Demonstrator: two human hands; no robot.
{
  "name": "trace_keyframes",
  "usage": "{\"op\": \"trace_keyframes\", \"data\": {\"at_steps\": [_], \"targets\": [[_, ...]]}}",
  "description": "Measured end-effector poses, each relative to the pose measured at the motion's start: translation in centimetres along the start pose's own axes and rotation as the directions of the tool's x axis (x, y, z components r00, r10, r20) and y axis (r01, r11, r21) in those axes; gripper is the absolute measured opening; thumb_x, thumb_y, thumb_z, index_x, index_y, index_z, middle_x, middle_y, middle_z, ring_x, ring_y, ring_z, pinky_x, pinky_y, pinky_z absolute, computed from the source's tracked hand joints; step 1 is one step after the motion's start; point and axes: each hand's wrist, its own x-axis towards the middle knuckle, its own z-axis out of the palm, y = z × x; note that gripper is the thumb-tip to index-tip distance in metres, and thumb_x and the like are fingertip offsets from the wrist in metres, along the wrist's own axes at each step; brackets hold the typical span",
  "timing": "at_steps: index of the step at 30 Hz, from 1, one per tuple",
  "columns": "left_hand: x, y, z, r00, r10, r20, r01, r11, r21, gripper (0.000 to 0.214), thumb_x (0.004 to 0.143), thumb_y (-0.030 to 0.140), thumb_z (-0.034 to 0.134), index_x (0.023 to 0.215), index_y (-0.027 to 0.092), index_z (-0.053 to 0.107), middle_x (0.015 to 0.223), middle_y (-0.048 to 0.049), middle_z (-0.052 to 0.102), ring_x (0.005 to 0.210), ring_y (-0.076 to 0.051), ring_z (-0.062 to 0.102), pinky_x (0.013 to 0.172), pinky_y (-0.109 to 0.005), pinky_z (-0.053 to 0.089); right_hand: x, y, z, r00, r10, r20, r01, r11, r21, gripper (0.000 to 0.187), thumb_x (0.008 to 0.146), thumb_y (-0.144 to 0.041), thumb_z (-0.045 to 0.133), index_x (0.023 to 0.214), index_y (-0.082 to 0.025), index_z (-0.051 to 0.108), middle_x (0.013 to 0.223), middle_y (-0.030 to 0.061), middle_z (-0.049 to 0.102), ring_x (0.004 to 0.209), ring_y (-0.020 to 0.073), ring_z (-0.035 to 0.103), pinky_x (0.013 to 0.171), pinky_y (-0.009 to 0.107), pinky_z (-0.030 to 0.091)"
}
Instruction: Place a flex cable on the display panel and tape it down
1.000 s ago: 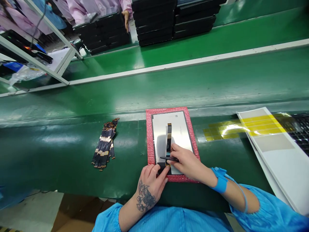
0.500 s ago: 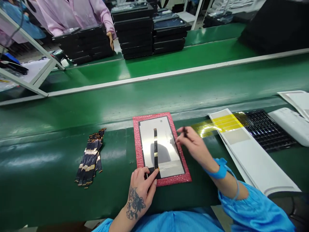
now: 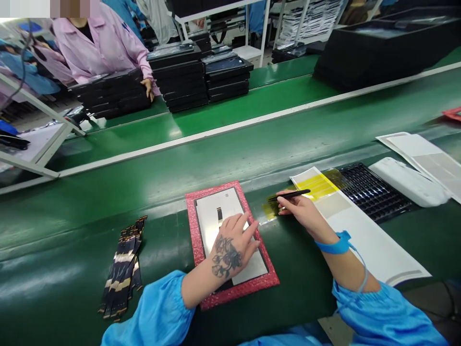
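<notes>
A flat silver-white display panel (image 3: 207,199) with a dark border lies on a pink foam sheet (image 3: 192,235). Over the panel is my left hand (image 3: 232,247), fingers spread and holding nothing; whether it touches is unclear. It hides most of the black flex cable (image 3: 219,211) on the panel. To the right, my right hand (image 3: 300,212) grips black tweezers (image 3: 297,193), tips pointing left. Just under those tips is yellow transparent film (image 3: 270,210). A bundle of black and gold flex cables (image 3: 122,271) lies on the green bench at left.
White sheets with yellow strips (image 3: 317,185) lie at right, beside a black gridded tray (image 3: 370,190) and a white box (image 3: 408,180). Across the rail (image 3: 216,132), a co-worker in pink (image 3: 104,43) holds stacked black trays (image 3: 115,96). More black stacks (image 3: 183,79) stand nearby.
My left hand has moved from the panel's lower edge up over its middle, fingers spreading. My right hand has moved away from the panel's right edge to the yellow film. The view has shifted.
</notes>
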Motion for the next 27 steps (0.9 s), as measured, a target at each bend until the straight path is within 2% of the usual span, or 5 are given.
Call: {"op": "trace_keyframes", "data": {"at_steps": [2,4,8,13,27], "targets": [[1.9,-0.1,1.4,0.999,0.017,0.036,-0.018,0.999,0.05,0.045,0.083,0.041,0.061,0.122,0.019,0.055,0.135,-0.016,0.047,0.123,-0.035,0.044,0.097,-0.056,0.042,0.0,0.1,-0.2,0.999,-0.039,0.007,0.039,0.999,-0.031,0.059,0.059,-0.065,0.074,0.091,-0.017,0.065,0.085,0.0061,0.063,0.073,0.02,0.061,0.058,0.03,0.057],[2.9,-0.2,2.7,0.998,0.019,0.065,-0.025,0.996,0.089,0.05,0.082,0.049,0.061,0.123,0.022,0.055,0.137,-0.0167,0.046,0.128,-0.04,0.038,0.098,-0.062,0.037,0.0,0.3,-0.4,0.998,-0.065,-0.004,0.064,0.997,-0.045,0.056,0.061,-0.063,0.074,0.091,-0.017,0.067,0.091,0.0076,0.065,0.077,0.0213,0.062,0.061,0.031,0.057],[2.9,-0.4,4.2,0.997,0.018,0.078,-0.026,0.994,0.106,0.054,0.081,0.056,0.057,0.125,0.024,0.055,0.136,-0.0179,0.047,0.128,-0.043,0.038,0.096,-0.065,0.037,0.2,1.1,-0.4,0.998,-0.055,-0.024,0.054,0.997,-0.057,0.055,0.065,-0.062,0.072,0.092,-0.015,0.066,0.084,0.0077,0.067,0.074,0.0217,0.064,0.067,0.034,0.055],[2.5,-0.6,4.5,0.998,0.033,0.056,-0.039,0.994,0.098,0.057,0.081,0.059,0.055,0.126,0.025,0.055,0.138,-0.0188,0.045,0.13,-0.043,0.036,0.097,-0.066,0.035,0.4,2.0,-0.2,0.99,-0.095,-0.106,0.089,0.994,-0.058,0.054,0.065,-0.063,0.073,0.088,-0.017,0.059,0.077,0.0053,0.066,0.072,0.0217,0.064,0.066,0.033,0.052],[2.6,-0.5,4.6,0.998,0.025,0.059,-0.032,0.992,0.118,0.055,0.083,0.059,0.051,0.127,0.027,0.054,0.138,-0.0166,0.046,0.13,-0.04,0.038,0.1,-0.062,0.036,0.1,1.2,0.0,0.997,0.014,-0.076,-0.014,1.0,-0.006,0.057,0.056,-0.064,0.078,0.082,-0.016,0.062,0.074,0.0064,0.066,0.072,0.0234,0.064,0.066,0.033,0.053]]}}
